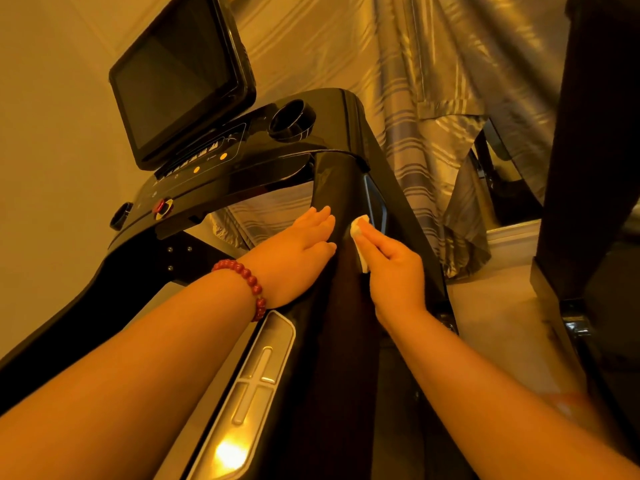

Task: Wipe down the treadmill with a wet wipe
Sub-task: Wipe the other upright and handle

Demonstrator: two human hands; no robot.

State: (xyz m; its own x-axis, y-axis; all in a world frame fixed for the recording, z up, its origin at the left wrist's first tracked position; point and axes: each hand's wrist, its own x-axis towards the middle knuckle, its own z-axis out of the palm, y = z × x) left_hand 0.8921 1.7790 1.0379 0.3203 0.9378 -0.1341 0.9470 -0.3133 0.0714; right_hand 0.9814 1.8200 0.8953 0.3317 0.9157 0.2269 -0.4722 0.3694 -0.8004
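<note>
The black treadmill's right upright rises from the frame to the console. My left hand, with a red bead bracelet on the wrist, lies flat with straight fingers against the upright's left side. My right hand pinches a folded white wet wipe and presses it on the upright's right edge, just below a blue-grey trim panel. Most of the wipe is hidden under my fingers.
The console carries a dark tilted screen, a button panel, a cup holder and a red safety knob. A silver side rail runs below my left arm. Striped curtains hang behind. Dark furniture stands at right.
</note>
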